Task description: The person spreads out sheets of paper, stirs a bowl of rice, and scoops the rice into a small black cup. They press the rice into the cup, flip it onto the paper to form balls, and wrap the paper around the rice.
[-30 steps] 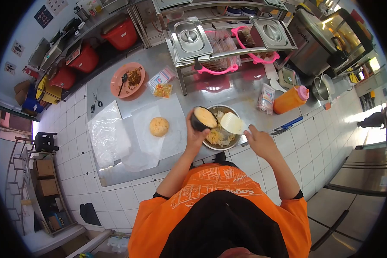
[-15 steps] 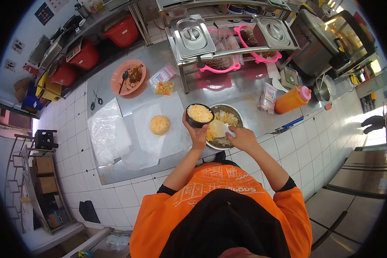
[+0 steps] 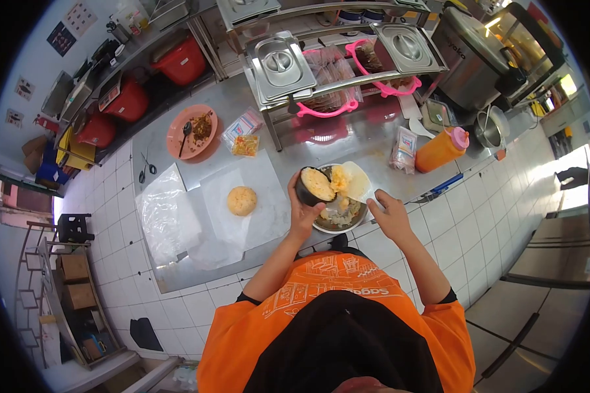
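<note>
My left hand (image 3: 301,217) is wrapped round a small black bowl (image 3: 301,192) packed with yellowish rice, its mouth tilted to the right. In my right hand (image 3: 391,214) is a white rice paddle (image 3: 358,181). A clump of yellow rice (image 3: 339,178) sits on the paddle, touching or very near the black bowl's rim. Beneath both is a metal mixing bowl (image 3: 336,230) with more rice inside, partly hidden by the paddle and the black bowl. To the left, a rounded rice mound (image 3: 242,201) rests on white paper sheets (image 3: 213,229).
A pink plate (image 3: 174,134) with dark chopped food and a spoon stands farther back, beside a packet (image 3: 246,145). Scissors (image 3: 147,171) and clear plastic (image 3: 160,219) lie left. An orange squeeze bottle (image 3: 441,150) stands right. A metal shelf (image 3: 347,84) spans the back.
The paddle has risen out of the metal bowl with rice on it, up beside the black bowl. My left hand has tipped the black bowl rightward. My right hand has shifted to the right.
</note>
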Motion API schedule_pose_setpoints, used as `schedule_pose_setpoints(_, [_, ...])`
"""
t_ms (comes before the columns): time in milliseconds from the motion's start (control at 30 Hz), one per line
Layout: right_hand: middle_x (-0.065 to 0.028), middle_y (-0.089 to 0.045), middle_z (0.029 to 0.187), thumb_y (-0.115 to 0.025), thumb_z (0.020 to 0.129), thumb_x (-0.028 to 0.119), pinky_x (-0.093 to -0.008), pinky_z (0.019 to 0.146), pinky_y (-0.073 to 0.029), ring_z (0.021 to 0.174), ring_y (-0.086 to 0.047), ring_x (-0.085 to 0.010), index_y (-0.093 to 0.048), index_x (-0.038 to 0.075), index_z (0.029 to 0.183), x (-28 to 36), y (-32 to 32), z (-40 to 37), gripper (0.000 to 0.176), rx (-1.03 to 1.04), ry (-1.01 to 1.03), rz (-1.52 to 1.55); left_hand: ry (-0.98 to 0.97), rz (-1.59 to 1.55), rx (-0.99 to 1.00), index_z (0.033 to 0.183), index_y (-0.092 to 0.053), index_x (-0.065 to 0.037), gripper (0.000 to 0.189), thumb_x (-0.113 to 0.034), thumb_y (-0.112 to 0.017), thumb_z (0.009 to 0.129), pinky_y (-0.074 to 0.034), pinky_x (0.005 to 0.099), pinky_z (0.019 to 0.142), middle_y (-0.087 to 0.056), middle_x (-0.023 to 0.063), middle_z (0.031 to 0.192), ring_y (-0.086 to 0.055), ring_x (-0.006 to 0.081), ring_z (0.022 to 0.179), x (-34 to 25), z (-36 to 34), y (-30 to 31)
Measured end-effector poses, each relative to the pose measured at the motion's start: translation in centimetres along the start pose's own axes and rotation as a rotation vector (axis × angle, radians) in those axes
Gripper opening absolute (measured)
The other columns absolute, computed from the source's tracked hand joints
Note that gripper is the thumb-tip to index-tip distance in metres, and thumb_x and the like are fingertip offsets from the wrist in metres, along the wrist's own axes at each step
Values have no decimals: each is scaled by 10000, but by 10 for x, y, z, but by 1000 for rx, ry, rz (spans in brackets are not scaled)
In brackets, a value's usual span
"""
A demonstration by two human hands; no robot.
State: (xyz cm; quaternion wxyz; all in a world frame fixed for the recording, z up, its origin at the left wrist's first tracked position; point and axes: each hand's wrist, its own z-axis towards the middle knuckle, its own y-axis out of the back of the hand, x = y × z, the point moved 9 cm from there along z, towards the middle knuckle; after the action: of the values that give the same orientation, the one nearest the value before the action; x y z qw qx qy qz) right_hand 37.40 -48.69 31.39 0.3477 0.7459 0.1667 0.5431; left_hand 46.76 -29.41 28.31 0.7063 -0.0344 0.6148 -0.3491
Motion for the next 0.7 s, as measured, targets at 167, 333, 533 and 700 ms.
schedule_pose_setpoints(167, [-131, -598, 670, -583, 863, 266, -403, 491, -461, 514, -574, -325, -542, 68, 884, 52, 23, -18, 203, -209, 189, -297, 69, 44, 57, 1426, -133, -94, 820, -138, -678, 814, -292, 357, 1070, -292, 109, 1374, -337, 223, 1279, -8, 8, -44])
schedule_pose_setpoints(333, [-69, -548, 589, -592, 845, 185, -336, 427, -457, 490, -589, -230, -511, 111, 819, 87, 20, -44, 113, -252, 489, -527, 140, 6, 45, 1425, -137, -94, 822, -132, -682, 811, -294, 356, 1070, -307, 106, 1366, -348, 220, 1272, -12, 11, -54])
schedule_pose_setpoints(533, [-89, -595, 661, -575, 858, 209, -380, 441, -447, 493, -589, -264, -489, 91, 789, 79, 68, -30, 162, -362, 407, -501, 123, -8, 160, 1416, -171, -102, 853, -125, -722, 764, -313, 356, 1069, -319, 97, 1358, -374, 219, 1263, -19, 16, -49])
schedule_pose_setpoints(700, [-250, -608, 730, -300, 1000, 378, -496, 692, -453, 759, -587, -463, -519, -1, 908, 66, 29, -19, 448, 145, 153, 111, 144, -46, 236, 1397, -170, -131, 919, -158, -773, 704, -282, 365, 1094, -319, 98, 1357, -326, 228, 1306, -36, 16, -54])
